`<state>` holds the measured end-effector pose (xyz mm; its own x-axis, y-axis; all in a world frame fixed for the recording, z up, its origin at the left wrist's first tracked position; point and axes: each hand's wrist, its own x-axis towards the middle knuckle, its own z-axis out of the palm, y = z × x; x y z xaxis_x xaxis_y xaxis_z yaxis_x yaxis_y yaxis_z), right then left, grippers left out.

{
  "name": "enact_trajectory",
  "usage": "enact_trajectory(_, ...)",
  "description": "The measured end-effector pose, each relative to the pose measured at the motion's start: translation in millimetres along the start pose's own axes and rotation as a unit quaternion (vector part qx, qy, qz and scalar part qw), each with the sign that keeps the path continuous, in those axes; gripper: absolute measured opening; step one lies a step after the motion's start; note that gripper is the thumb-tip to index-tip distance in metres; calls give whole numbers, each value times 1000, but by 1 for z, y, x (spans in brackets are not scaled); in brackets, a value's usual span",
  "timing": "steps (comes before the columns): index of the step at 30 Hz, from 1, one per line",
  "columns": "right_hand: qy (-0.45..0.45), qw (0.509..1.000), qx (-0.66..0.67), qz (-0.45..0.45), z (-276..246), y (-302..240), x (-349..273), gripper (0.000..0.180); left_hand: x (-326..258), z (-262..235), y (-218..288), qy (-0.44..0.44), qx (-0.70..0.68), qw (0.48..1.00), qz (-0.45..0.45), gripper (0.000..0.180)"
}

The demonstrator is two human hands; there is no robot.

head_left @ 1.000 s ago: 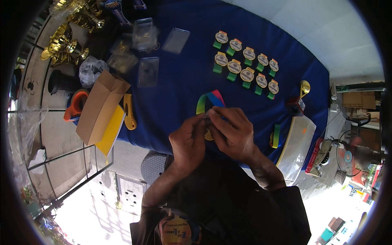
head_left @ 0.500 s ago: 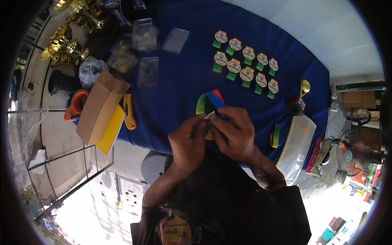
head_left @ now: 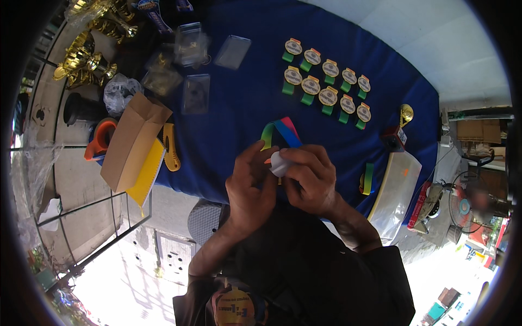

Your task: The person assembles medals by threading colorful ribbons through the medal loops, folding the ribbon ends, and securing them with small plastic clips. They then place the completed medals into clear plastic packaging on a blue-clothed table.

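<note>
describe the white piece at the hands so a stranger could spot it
Over the near edge of the blue tablecloth, the left hand and right hand nearly meet. Between them is the rounded white piece, its visible face plain, unlike the multicoloured ribbon just beyond.

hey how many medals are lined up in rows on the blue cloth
10 medals: right of centre, five in the far row, five in the near row. None looks hidden.

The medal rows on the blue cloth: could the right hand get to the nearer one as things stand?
Probably yes: mainly open blue cloth lies between the right hand and the nearer medal row. That hand pinches a white piece, though, so it would likely need freeing first.
</note>
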<state>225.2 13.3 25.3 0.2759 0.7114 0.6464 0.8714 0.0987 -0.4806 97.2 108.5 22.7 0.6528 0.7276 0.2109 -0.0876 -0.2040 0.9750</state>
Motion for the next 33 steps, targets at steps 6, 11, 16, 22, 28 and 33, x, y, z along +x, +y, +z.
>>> enact_trajectory(6,-1,999,18,-36,1,2,-5,35,0,-8,2,-2,72,997,31,33)
enact_trajectory(11,-6,977,201,69,-3,0,-14,36,-11,-13,-3,-21,-53,997,-45,24)
enact_trajectory(16,-89,876,363,305,-10,3,-37,27,-32,-16,-19,-51,-146,966,-208,20)
enact_trajectory(22,-157,791,382,452,-11,14,-68,23,-41,-17,-41,-139,52,962,-231,25)
enact_trajectory(28,-108,813,308,481,-19,33,-79,20,-27,-8,-60,-148,396,906,20,35)
enact_trajectory(33,-181,835,296,426,-18,44,-79,14,-7,-14,-73,-182,409,892,63,29)
